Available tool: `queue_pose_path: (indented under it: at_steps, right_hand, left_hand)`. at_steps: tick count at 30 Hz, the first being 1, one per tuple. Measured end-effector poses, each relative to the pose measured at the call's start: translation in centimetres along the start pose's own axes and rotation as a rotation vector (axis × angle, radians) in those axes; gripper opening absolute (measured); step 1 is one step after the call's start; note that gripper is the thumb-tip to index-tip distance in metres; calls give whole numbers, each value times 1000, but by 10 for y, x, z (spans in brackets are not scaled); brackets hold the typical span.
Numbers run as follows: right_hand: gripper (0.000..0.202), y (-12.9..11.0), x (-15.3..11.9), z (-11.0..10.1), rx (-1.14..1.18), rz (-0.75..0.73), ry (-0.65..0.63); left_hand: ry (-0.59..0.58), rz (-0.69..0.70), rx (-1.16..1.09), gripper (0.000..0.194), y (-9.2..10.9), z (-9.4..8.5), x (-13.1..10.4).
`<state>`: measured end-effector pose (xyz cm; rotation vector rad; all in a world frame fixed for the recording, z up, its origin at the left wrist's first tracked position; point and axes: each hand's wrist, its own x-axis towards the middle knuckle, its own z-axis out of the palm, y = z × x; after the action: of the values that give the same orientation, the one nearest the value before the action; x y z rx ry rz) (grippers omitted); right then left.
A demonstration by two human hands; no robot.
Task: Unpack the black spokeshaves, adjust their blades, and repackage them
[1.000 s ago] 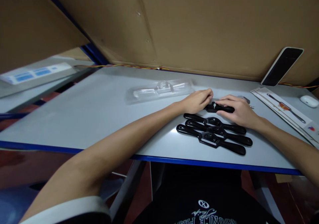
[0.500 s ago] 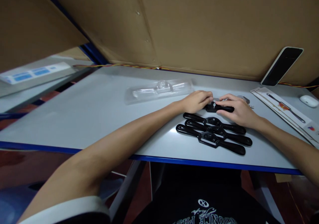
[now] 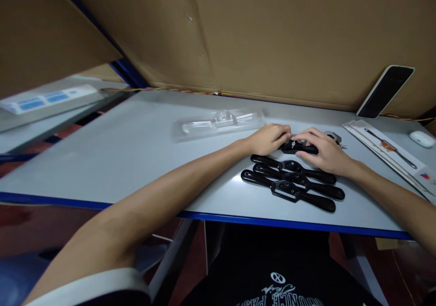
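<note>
Both hands are at one black two-handled tool (image 3: 295, 146) behind three similar ones on the grey table. My left hand (image 3: 270, 139) is closed on its left end, covering that handle. My right hand (image 3: 323, 149) curves round the right handle, thumb in front and fingertips behind near the middle. Nearest the front edge lies a black tool (image 3: 286, 188), with a second (image 3: 296, 177) and a third (image 3: 291, 165) behind it, side by side. Small metal parts (image 3: 335, 137) show just behind my right hand, partly hidden.
A clear plastic blister tray (image 3: 221, 122) lies behind my left forearm. Printed cards (image 3: 388, 147) are at the right, with a phone (image 3: 384, 91) leaning on the cardboard wall and a white mouse-like object (image 3: 422, 138). A blue-and-white box (image 3: 51, 99) sits far left.
The fingers of my right hand have shifted slightly on the tool, and more of the metal parts behind that hand shows. My left hand stays in place.
</note>
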<state>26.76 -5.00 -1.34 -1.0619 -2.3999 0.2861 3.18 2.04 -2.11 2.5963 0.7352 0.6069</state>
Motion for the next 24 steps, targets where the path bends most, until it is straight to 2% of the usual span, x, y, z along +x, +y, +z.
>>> queue_pose_path:
  at_steps: [3, 5, 9, 14, 20, 24]
  right_hand:
    - [33, -1, 0, 1, -40, 7, 9]
    - [30, -1, 1, 1, -62, 7, 60]
    - [14, 1, 3, 4, -49, -11, 149]
    - [6, 2, 5, 6, -52, 3, 142]
    - [30, -1, 4, 5, -140, -36, 76]
    - [32, -1, 5, 2, -285, -103, 52]
  left_hand:
    - [5, 1, -2, 31, 0, 1, 0]
    - [7, -5, -5, 32, 0, 2, 1]
    - [11, -18, -7, 30, 0, 2, 1]
    - [15, -7, 2, 30, 0, 2, 1]
    - [17, 0, -2, 30, 0, 1, 0]
    - [13, -10, 1, 30, 2, 0, -1]
